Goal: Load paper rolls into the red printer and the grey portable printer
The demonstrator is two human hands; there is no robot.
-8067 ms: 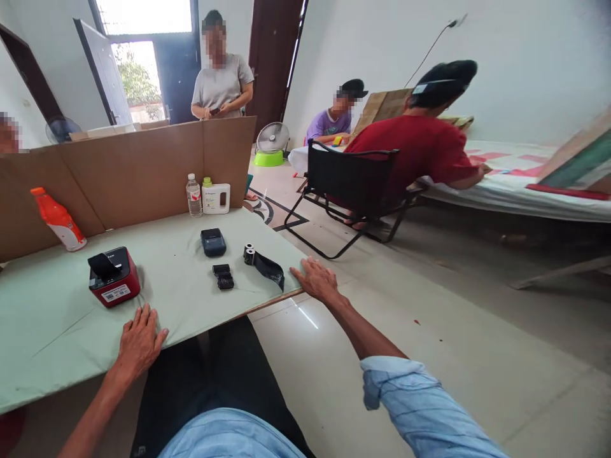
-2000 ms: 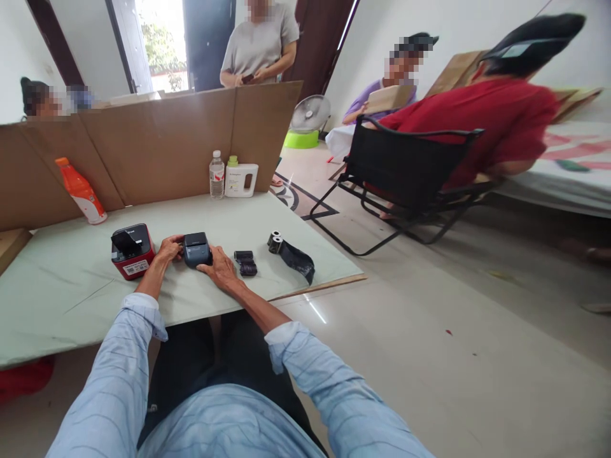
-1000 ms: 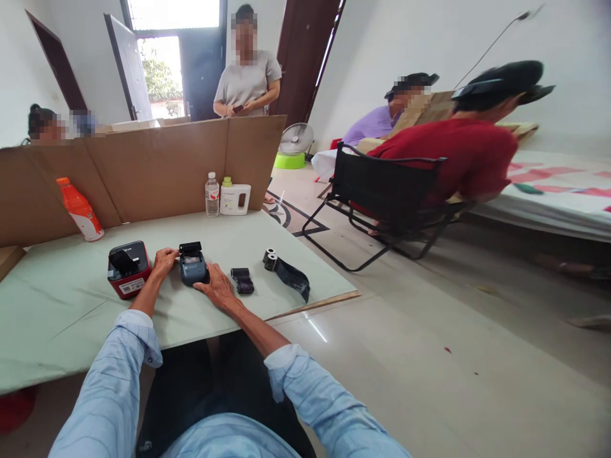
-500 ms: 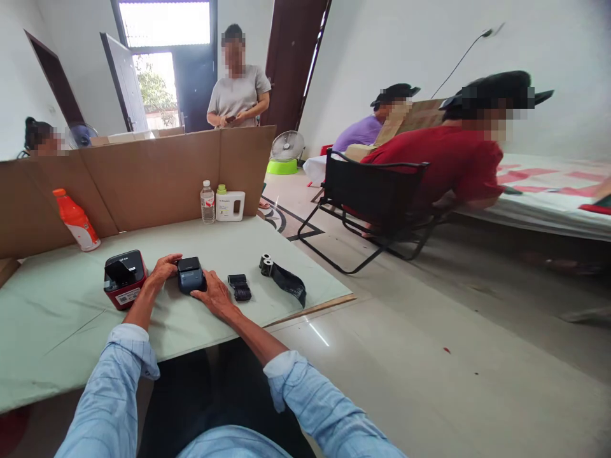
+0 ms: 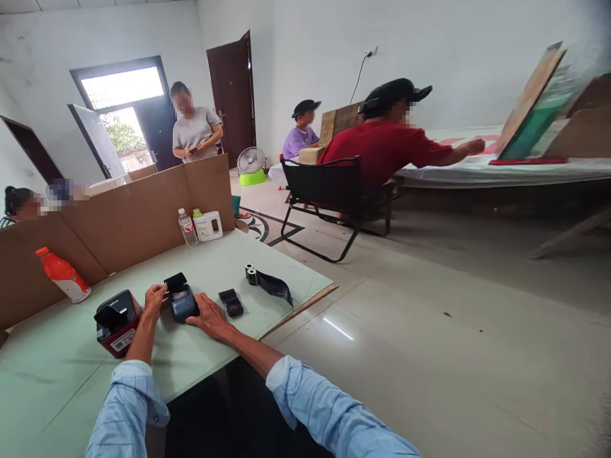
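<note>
A small dark blue printer [image 5: 180, 304] sits on the pale green table [image 5: 71, 388] with its black lid raised. My left hand [image 5: 153, 300] grips its left side, fingers curled against it. Resting on the table at the printer's right, my right hand [image 5: 208, 316] touches the printer's front corner with its fingers. A red and black printer [image 5: 117, 321] stands just left of my left hand. To the right lie a small black part [image 5: 231, 302] and a paper roll with a black strip [image 5: 267, 282].
A cardboard screen [image 5: 138, 213] lines the table's far edge, with an orange bottle [image 5: 62, 275], a water bottle [image 5: 188, 228] and a white jug [image 5: 208, 225] before it. Beyond are a black folding chair [image 5: 334, 191], several people, a fan [image 5: 251, 163] and a bed [image 5: 501, 168].
The blue printer's lid has come up again after being down half a second ago. The camera view has swung up and right. My hands stay on the printer.
</note>
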